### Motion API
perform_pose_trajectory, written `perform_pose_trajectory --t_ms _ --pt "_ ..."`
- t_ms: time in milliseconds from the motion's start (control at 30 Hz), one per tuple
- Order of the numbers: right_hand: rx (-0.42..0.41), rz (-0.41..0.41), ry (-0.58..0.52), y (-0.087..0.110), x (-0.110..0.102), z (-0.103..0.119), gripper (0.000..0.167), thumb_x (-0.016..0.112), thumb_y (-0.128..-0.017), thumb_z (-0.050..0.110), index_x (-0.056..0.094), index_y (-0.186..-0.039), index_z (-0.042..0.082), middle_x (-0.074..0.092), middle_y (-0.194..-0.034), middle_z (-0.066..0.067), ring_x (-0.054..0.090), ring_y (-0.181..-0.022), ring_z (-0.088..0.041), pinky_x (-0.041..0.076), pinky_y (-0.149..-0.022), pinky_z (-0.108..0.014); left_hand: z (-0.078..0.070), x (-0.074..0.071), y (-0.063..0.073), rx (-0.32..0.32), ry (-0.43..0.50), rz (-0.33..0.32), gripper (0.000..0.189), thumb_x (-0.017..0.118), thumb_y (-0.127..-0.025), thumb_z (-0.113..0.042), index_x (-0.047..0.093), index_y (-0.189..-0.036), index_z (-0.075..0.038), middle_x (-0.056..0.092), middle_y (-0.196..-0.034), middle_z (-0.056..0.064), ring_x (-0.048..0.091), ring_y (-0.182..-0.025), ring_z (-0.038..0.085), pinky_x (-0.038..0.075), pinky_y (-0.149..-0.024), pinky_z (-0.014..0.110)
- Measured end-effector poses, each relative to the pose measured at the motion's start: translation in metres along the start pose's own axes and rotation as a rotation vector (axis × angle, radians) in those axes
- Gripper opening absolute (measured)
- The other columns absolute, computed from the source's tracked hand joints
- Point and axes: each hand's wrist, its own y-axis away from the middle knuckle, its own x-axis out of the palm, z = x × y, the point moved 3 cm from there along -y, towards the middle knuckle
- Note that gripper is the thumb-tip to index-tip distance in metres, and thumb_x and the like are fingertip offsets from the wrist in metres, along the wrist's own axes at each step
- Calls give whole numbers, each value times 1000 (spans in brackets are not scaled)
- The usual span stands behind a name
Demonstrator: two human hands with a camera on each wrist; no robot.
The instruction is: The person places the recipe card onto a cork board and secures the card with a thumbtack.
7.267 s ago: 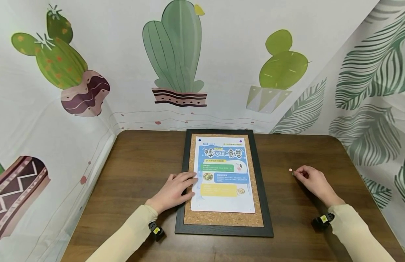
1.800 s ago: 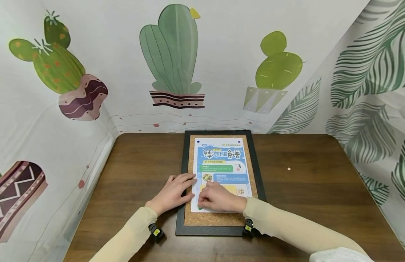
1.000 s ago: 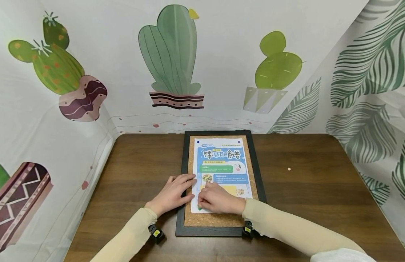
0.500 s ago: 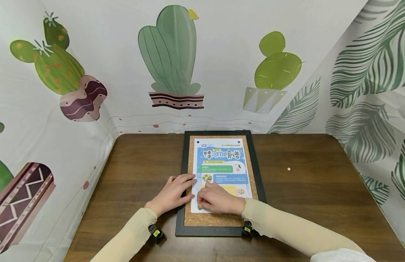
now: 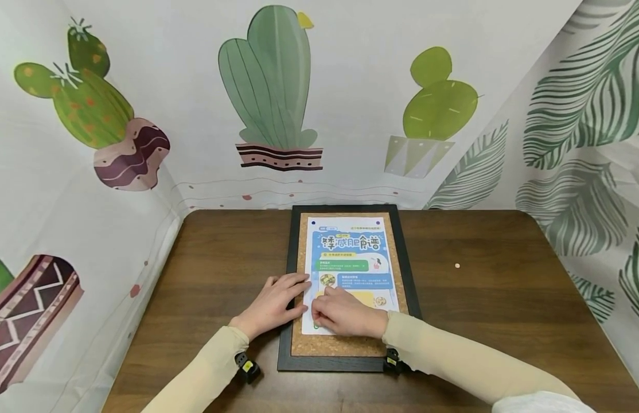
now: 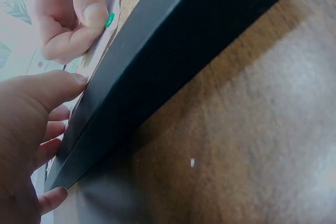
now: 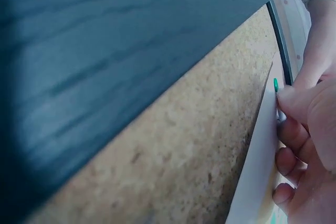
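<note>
A printed poster (image 5: 345, 258) lies on a black-framed cork board (image 5: 340, 347). Dark thumbtacks mark its two top corners. My right hand (image 5: 345, 312) is over the lower part of the paper with fingers curled. At the lower left corner, its thumb and forefinger pinch a green thumbtack (image 6: 109, 20); that tack (image 7: 275, 84) also shows at the thumb tip in the right wrist view. The tack's point is hidden. My left hand (image 5: 270, 304) rests across the board's left frame, spread fingers touching the paper's left edge.
A pale thumbtack (image 5: 457, 265) lies on the brown wooden table (image 5: 484, 321), right of the board. A cloth with printed cacti (image 5: 283, 86) hangs behind and at the sides. Each wrist carries a small black camera (image 5: 247, 367).
My right hand has come from the table's right side, beside the pale tack, to the poster's lower left corner with the green thumbtack. It has barely moved lately. My left hand stays put.
</note>
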Motion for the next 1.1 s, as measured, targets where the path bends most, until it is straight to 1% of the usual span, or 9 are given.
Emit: perform_pose_trajectory --t_ms 133,300,367,500,733,800,900,967,1100 --pt "-7 -10 -2 1 1 -3 15 66 -103 20 61 -89 23 60 -81 15 37 -73 -6 30 -69 -23 0 1 0 3 2 -4 54 73 -99 -30 61 -146 -8 53 -155 9 47 -144 28 39 -101 53" --pt "-30 -35 -68 3 1 -6 14 69 -101 21 64 -89 23 60 -78 16 36 -71 -5 30 -71 -22 1 2 -1 12 -9 -4 53 72 -99 -31 61 -146 -8 53 -154 9 47 -143 28 39 -100 52" --pt "-32 -42 -75 3 1 -6 13 70 -101 21 65 -89 23 58 -76 16 35 -71 -4 29 -71 -22 1 2 -1 11 -10 -8 53 72 -99 -31 61 -146 -9 54 -154 9 47 -143 27 39 -101 52" --pt "-27 -42 -64 3 0 -6 13 70 -100 20 64 -88 23 57 -75 16 35 -71 -5 29 -71 -22 1 1 -1 11 -8 -14 53 72 -99 -31 61 -146 -8 54 -154 9 48 -143 28 39 -100 53" --pt "-17 -36 -14 1 2 -3 16 68 -101 19 62 -86 23 61 -78 15 36 -71 -6 28 -68 -22 0 0 0 13 -3 -8 53 72 -99 -31 61 -146 -9 53 -154 10 47 -143 29 39 -101 54" --pt "-9 -31 -22 1 2 -3 15 69 -100 20 62 -87 23 59 -77 16 36 -71 -5 28 -69 -22 0 0 0 14 -8 -12 53 73 -99 -31 61 -146 -9 54 -154 9 48 -143 29 39 -101 54" --pt "8 -11 -90 2 1 -5 12 73 -98 22 64 -90 23 54 -73 17 37 -71 -3 30 -70 -21 0 0 0 11 -10 -10 53 73 -98 -31 61 -146 -8 54 -154 10 48 -143 28 39 -101 54" --pt "22 -4 -169 2 -2 -7 9 74 -97 20 67 -91 22 53 -72 17 39 -71 -2 32 -72 -21 0 1 0 9 -9 -9 54 73 -98 -30 61 -146 -8 54 -154 10 48 -143 29 39 -101 54" --pt "74 16 -350 5 -9 -14 7 70 -99 15 70 -95 20 60 -81 15 48 -78 -3 40 -78 -22 0 1 0 4 -12 -9 54 73 -98 -30 61 -146 -8 54 -154 10 48 -143 28 39 -101 54"
